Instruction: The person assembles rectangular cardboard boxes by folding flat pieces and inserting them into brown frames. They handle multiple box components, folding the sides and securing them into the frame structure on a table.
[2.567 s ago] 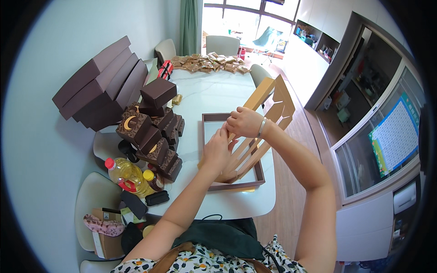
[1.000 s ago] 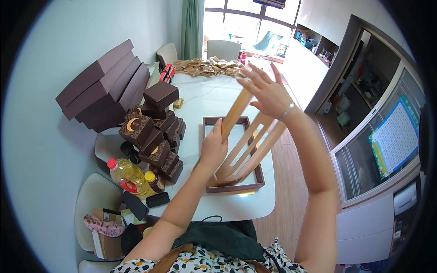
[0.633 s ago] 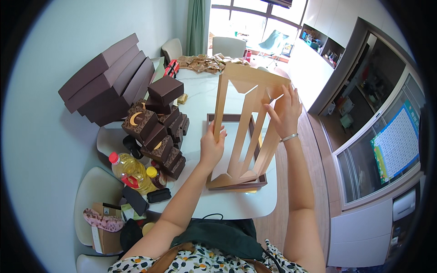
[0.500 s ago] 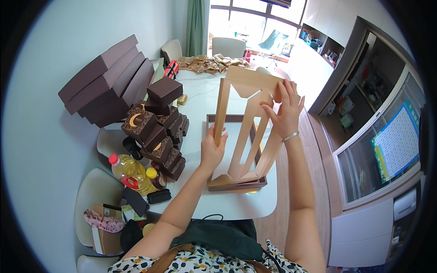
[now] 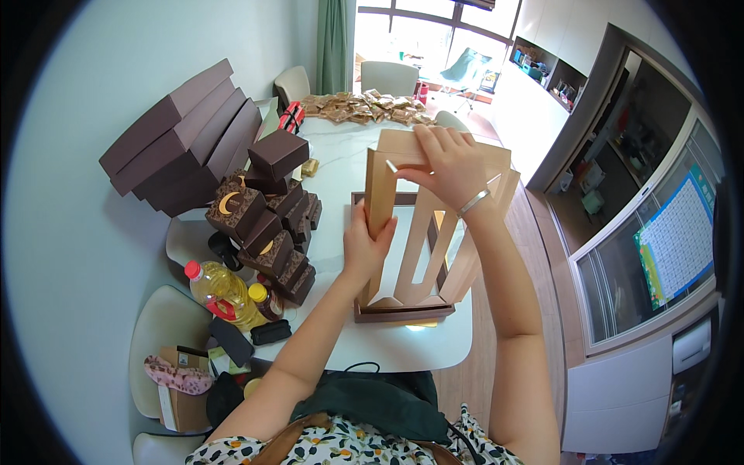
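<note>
A tan cardboard insert with long cut-out slots and folded sides is tilted up over a shallow dark brown box frame on the white table. My left hand is closed round the insert's folded left side. At the top, my right hand pinches the far edge, fingers over the outside and thumb at a cut-out near the upper left corner. The near end of the insert rests at the box's near wall. Part of the box's right wall is hidden behind the insert.
To the left are small patterned brown boxes in a pile, large brown boxes, an oil bottle and a yellow-capped jar. Small gold packets lie heaped at the far end. Chairs stand along the left side.
My right hand has shifted left along the insert's top edge, from the right corner towards the left one. The insert has dipped slightly and its right side spreads further right.
</note>
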`<state>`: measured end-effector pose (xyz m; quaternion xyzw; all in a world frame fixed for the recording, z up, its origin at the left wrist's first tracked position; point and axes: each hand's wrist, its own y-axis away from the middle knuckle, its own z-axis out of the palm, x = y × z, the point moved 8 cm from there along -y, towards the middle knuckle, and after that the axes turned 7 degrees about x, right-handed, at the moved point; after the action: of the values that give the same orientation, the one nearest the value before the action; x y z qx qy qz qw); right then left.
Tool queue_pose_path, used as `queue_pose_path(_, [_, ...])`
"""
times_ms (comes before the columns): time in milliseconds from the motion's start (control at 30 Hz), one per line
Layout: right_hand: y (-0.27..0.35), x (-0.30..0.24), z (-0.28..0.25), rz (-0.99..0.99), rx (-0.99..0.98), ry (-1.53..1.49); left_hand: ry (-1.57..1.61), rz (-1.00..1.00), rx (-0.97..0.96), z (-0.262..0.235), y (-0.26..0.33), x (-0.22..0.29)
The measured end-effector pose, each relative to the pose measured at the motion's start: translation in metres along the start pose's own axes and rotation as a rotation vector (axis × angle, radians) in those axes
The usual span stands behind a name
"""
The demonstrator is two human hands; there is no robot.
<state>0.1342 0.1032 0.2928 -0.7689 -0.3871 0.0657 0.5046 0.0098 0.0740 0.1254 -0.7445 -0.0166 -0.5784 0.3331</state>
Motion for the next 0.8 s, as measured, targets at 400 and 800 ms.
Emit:
queue_pose_path(400, [-0.014,-0.013,0.007,-0.039,-0.076,-0.020,0.077,0.179,0.078,-0.006,-0.049,0.048])
queue_pose_path(800, [-0.002,-0.008,0.033,0.024,-0.339,-0.151,0.018,0.572,0.143,-0.022,-0.056,0.087])
